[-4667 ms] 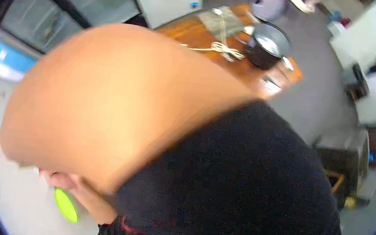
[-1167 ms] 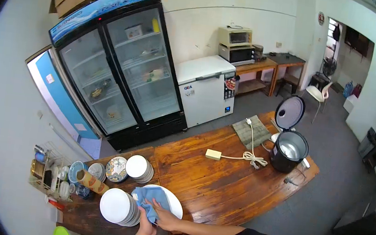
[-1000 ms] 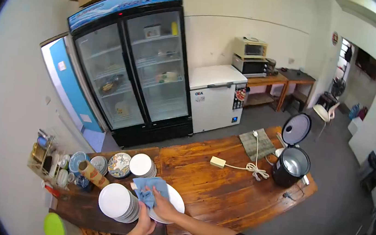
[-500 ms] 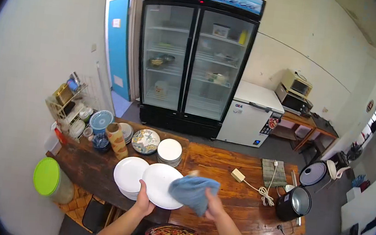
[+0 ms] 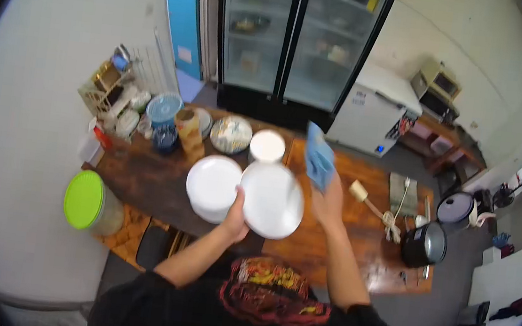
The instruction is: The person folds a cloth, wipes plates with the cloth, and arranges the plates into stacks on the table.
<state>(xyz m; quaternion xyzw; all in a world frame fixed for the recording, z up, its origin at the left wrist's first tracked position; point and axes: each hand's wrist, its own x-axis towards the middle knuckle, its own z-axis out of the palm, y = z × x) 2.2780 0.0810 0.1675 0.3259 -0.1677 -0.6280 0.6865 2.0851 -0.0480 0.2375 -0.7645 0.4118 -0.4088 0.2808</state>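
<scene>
My left hand (image 5: 237,217) grips a white plate (image 5: 271,200) by its left edge, with the thumb over the rim. The plate is tilted toward me above the table. In my right hand (image 5: 327,199) a blue cloth (image 5: 319,157) is bunched up, held to the right of the plate and apart from it. A stack of white plates (image 5: 213,183) stands on the table just left of the held plate. Behind it is a stack of smaller white dishes (image 5: 267,146), next to a patterned plate (image 5: 230,135).
Along the left of the wooden table (image 5: 137,175) stand a rolled tube (image 5: 189,134), a blue bowl (image 5: 164,138) and a dish rack (image 5: 112,85). On the right lie an extension cord (image 5: 390,223) and a black pot (image 5: 422,244). A green-lidded bin (image 5: 84,199) stands at lower left.
The cloth has come off the plate and moved up and to the right with my right hand. My left hand still holds the plate. The view has tilted downward.
</scene>
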